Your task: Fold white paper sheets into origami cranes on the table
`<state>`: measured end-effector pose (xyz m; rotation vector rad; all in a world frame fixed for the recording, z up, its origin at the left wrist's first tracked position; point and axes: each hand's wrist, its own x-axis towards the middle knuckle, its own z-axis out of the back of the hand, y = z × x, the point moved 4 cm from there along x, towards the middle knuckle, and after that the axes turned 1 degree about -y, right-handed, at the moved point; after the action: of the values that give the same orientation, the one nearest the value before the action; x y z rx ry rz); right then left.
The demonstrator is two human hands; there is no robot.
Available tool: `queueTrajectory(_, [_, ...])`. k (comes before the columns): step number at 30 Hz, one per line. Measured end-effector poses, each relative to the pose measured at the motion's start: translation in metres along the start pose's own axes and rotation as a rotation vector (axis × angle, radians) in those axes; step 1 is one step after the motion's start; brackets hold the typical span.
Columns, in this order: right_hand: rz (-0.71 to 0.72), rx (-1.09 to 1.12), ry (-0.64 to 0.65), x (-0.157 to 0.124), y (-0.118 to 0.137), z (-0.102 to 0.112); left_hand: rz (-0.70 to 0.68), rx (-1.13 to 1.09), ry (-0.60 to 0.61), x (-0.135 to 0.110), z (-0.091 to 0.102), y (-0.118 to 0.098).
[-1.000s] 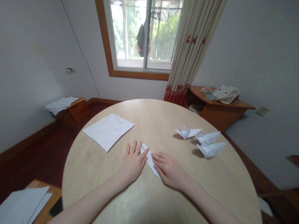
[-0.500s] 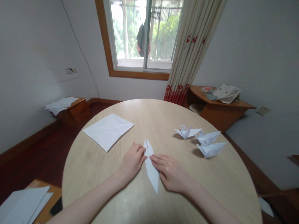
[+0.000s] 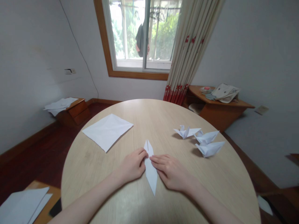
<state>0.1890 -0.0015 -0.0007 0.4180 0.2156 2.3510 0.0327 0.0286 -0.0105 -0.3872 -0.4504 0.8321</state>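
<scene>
A narrow, diamond-shaped piece of folded white paper (image 3: 151, 179) lies on the round wooden table (image 3: 112, 202), with a slit running down from its far tip. My left hand (image 3: 134, 165) is closed at its left edge, fingers curled and fingertips on the paper. From the other side, my right hand (image 3: 171, 171) presses the paper's right edge with its fingers held together; its thumb is mostly hidden. Farther off to the right stand three folded paper birds, among them a near one (image 3: 210, 149) and a far one (image 3: 184, 133).
A creased square sheet of paper (image 3: 107, 132) lies at the table's left. Beside the table at lower left, more white sheets (image 3: 25, 202) rest on a wooden surface. A corner desk (image 3: 224, 113) with a bag stands beyond the table on the right, near the curtain (image 3: 187, 53).
My left hand's fingers have curled in more and its fingertips have shifted slightly nearer to me along the paper's left edge. My right hand has stayed nearly in place.
</scene>
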Motion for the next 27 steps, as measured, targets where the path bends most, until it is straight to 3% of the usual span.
queueTrajectory(12, [-0.029, 0.083, -0.044, -0.002, -0.004, 0.002, -0.056, -0.044, 0.1, -0.001, 0.013, -0.004])
queueTrajectory(27, [-0.111, 0.153, -0.072, -0.001, -0.014, -0.005, -0.029, -0.091, 0.105, 0.0, 0.012, -0.001])
